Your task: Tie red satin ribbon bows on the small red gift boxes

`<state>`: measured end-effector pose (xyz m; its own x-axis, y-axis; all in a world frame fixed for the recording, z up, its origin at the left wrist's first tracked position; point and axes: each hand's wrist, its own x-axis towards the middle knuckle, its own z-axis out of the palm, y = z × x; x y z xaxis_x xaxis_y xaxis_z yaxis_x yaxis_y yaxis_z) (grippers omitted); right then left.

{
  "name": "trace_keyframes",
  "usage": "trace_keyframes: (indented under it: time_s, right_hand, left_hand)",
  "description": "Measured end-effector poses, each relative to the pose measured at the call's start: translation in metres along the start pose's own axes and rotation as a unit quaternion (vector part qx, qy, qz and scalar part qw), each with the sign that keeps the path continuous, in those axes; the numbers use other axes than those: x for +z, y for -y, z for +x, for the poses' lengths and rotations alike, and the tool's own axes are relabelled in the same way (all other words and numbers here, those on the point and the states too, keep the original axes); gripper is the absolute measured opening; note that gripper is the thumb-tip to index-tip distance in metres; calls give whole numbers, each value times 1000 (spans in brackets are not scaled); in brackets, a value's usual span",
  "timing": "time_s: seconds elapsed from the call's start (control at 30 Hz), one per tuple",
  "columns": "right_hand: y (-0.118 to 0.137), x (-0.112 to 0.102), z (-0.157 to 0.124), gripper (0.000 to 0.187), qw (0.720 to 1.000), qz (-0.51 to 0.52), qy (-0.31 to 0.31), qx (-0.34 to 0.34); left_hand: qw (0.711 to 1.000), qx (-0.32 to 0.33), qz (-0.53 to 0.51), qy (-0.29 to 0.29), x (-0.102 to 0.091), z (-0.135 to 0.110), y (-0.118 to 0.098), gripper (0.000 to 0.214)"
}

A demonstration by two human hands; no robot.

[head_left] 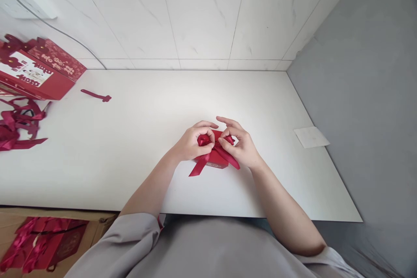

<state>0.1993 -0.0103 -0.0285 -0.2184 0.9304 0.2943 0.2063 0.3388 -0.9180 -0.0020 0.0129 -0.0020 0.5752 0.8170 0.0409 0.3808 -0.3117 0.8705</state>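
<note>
A small red gift box (217, 164) sits on the white table (130, 160) in front of me, wrapped with a red satin ribbon (208, 156). My left hand (192, 142) pinches the left loop of the ribbon bow on top of the box. My right hand (241, 145) pinches the right loop, its other fingers raised. Two ribbon tails hang down toward me over the box's front.
At far left lie flat red printed boxes (35, 69), a heap of red ribbons (18, 124) and one loose red strip (97, 94). A cardboard carton (48, 239) with tied red boxes stands below the table's near edge. A white paper (311, 137) overhangs the right edge.
</note>
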Motion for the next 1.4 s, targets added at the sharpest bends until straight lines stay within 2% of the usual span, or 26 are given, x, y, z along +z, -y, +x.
trace_keyframes:
  time_s: [0.13, 0.3, 0.4, 0.67, 0.8, 0.9, 0.97, 1.1, 1.2, 1.3, 1.4]
  right_hand:
    - [0, -5, 1, 20, 999, 28, -2, 31]
    - [6, -6, -1, 19, 998, 7, 65, 27]
    - [6, -7, -1, 19, 996, 13, 83, 20]
    - [1, -17, 2, 28, 995, 79, 53, 43]
    - [1, -16, 3, 42, 991, 98, 73, 47]
    - [-1, -13, 4, 49, 993, 92, 36, 58]
    - [-3, -11, 4, 50, 993, 91, -2, 71]
    - [-5, -9, 4, 42, 993, 78, -24, 81]
    - [-5, -10, 3, 34, 994, 61, -48, 81]
    - [-3, -11, 3, 34, 994, 59, -49, 74]
    - [-2, -13, 2, 40, 994, 77, -30, 71]
  left_hand:
    - [1000, 1, 1, -3, 0, 1, 0, 5]
    - [1000, 5, 4, -2, 0, 1, 1, 3]
    - [1000, 5, 4, -2, 0, 1, 1, 3]
    - [1000, 2, -6, -5, 0, 1, 1, 4]
    - [1000, 6, -9, 0, 0, 2, 0, 4]
    - [1000, 5, -4, 3, 0, 2, -1, 4]
    - [1000, 4, -2, 4, -1, 1, -1, 4]
    - [999, -8, -38, 7, -6, 1, 3, 11]
    - [996, -13, -85, -20, -15, 0, 8, 15]
    - [992, -2, -119, -43, -25, -1, 9, 14]
    - [992, 19, -121, -34, -32, -4, 8, 12]
